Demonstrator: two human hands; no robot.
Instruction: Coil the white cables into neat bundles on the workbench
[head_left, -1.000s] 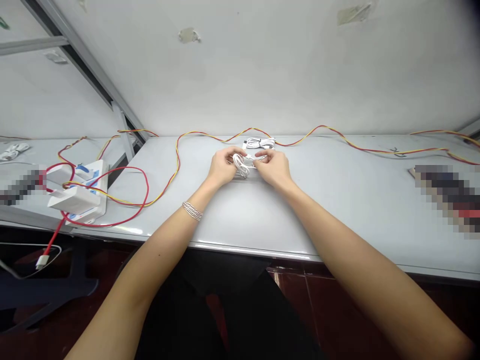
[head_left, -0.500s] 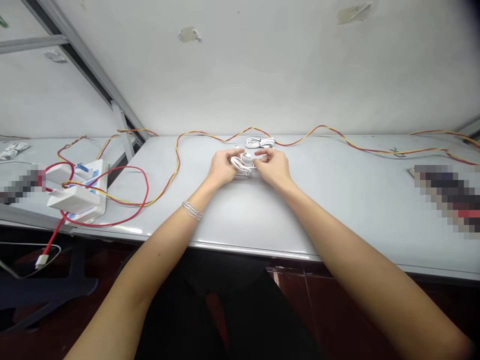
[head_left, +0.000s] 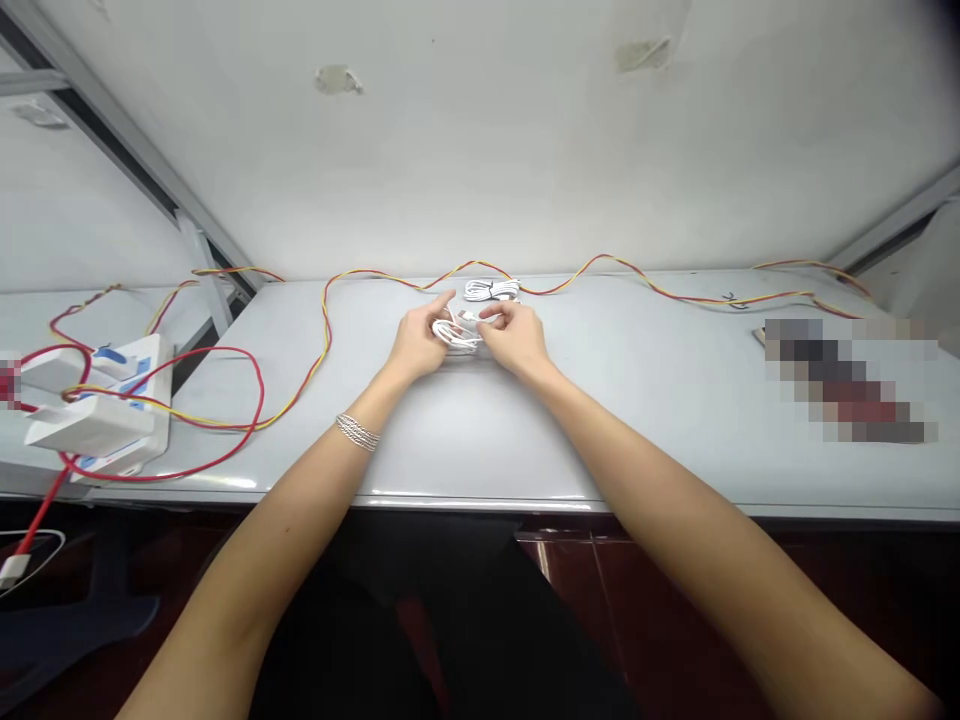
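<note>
Two hands flank the white cable coil (head_left: 457, 340). Your left hand (head_left: 418, 343), left of it, half-curled, holding the loops; your right hand (head_left: 516, 338), right of it, fingertips pinched on its connector end (head_left: 467, 316). Tied white bundle (head_left: 491, 291) just beyond the coil, red-and-yellow wire (head_left: 474, 263) behind that. Power strip (head_left: 160, 362) well left of the coil.

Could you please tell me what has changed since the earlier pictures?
The camera view has swung right, so the scene sits further left. The left hand has straightened a finger away from the body, and the coiled white cable has tipped flatter. The right hand stays pinching a cable end. The bundled white cable with a black tie lies unmoved.
</note>
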